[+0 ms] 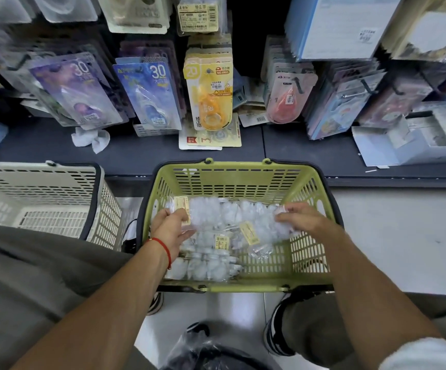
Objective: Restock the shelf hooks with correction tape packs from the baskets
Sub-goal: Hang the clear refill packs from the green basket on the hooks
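Observation:
A green basket point(243, 169) sits on the floor in front of me, holding several clear correction tape packs with yellow labels. Both hands are inside it. My left hand point(172, 225) grips the left end of a long clear pack point(232, 214) of white tapes, and my right hand point(300, 217) pinches its right end, with the pack held slightly above the pile. More packs point(203, 268) lie at the basket's near left. Above, correction tape cards hang on shelf hooks: purple point(75, 92), blue point(149, 94), yellow point(209, 94) and pink point(287, 100).
A white basket point(43, 198) stands to the left of the green one. A dark shelf ledge point(296, 156) carries loose cards, a crumpled white tissue point(91, 137) and a white box point(408, 140) at right. A black plastic bag point(211, 353) lies near my feet.

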Demonstrator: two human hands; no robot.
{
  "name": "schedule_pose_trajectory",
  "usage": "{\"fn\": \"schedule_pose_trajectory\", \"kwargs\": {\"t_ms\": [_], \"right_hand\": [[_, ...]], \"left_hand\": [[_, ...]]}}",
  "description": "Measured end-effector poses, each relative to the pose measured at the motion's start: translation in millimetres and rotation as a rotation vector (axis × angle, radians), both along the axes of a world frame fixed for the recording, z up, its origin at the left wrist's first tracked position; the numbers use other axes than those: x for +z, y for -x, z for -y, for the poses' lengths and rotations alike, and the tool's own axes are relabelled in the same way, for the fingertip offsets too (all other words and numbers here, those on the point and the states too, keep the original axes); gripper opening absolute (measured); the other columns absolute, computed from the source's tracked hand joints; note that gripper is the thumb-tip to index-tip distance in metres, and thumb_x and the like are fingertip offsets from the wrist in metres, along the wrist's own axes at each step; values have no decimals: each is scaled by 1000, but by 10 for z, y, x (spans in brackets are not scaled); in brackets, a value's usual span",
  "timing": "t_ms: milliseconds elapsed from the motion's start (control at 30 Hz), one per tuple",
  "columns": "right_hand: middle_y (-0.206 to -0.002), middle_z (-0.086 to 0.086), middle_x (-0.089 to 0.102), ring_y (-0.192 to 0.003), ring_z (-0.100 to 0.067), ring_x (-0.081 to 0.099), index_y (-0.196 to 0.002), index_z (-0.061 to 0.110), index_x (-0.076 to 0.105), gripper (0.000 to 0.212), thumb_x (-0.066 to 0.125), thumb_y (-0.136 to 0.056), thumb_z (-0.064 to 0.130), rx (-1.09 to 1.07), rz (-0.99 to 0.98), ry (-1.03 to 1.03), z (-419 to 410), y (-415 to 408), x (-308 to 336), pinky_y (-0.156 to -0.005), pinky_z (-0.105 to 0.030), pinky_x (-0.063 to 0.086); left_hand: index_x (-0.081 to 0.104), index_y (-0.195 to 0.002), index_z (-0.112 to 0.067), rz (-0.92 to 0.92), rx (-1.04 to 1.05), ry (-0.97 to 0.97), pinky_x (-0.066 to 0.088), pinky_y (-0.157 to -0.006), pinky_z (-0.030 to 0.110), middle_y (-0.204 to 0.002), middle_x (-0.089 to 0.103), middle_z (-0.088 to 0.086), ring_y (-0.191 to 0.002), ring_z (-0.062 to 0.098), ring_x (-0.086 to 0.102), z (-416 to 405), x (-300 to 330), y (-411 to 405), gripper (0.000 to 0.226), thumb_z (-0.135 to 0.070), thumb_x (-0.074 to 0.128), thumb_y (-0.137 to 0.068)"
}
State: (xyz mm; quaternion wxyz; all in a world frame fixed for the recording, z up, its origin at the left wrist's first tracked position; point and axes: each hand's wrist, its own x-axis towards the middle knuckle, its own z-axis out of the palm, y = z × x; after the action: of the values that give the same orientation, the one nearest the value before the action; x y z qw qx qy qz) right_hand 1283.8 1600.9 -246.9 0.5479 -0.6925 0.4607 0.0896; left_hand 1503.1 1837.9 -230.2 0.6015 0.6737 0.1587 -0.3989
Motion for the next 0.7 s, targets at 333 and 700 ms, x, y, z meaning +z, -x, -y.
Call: {"fn": "schedule_pose_trajectory", "kwargs": {"t_ms": [333,700], "right_hand": [[-105,0,77,-101,-19,71,-116,18,76,45,80,-84,49,22,274,-11,-306,-652,334,-104,-47,54],[-128,-11,68,-117,-30,64,-124,14,67,25,64,-101,23,482,-151,451,-888,-1010,-587,-98,-37,53]], "left_hand": [[41,-152,-25,-148,-98,224,61,-90,52,-137,67,14,-118,33,69,71,105,157,61,-33,70,-99],[54,-112,-19,241,34,116,63,-61,34,-107,77,13,-79,19,79,-287,364,-360,40,-3,80,-87]]}}
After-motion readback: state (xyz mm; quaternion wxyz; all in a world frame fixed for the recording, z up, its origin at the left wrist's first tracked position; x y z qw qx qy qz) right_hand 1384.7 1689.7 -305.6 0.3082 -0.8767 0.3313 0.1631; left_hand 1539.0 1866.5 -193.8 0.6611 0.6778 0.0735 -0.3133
